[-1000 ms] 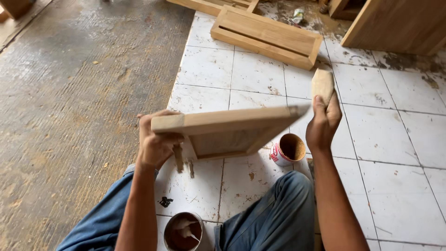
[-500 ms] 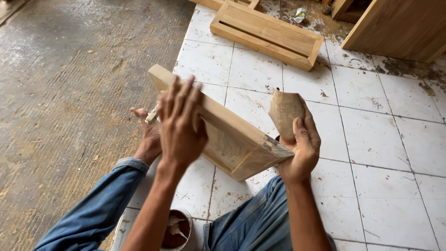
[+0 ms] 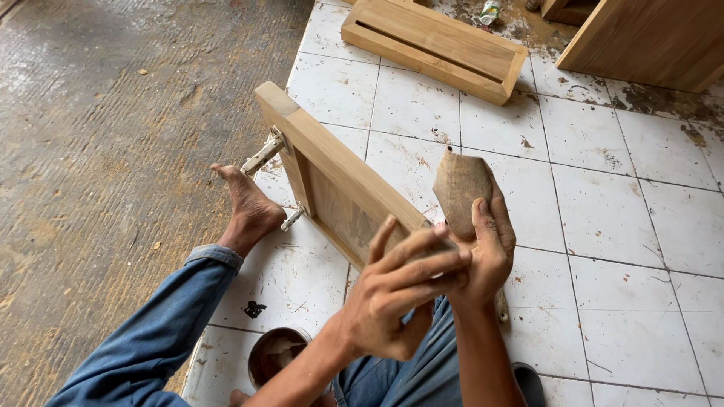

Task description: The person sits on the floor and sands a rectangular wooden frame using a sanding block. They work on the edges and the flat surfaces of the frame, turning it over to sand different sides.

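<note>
Wooden and stiff, the framed panel [image 3: 332, 177] stands tilted on edge over the white tiled floor [image 3: 618, 218], its far end near a bare foot [image 3: 249, 211], 2 metal hinges [image 3: 264, 154] jutting from its underside. The left hand [image 3: 403, 294] curls its fingers over the near corner. The right hand [image 3: 486, 249] pinches a folded brown sanding sheet [image 3: 461, 185] beside that corner. It looks fairly light; its thick rail offers the surest hold, away from the hinges.
</note>
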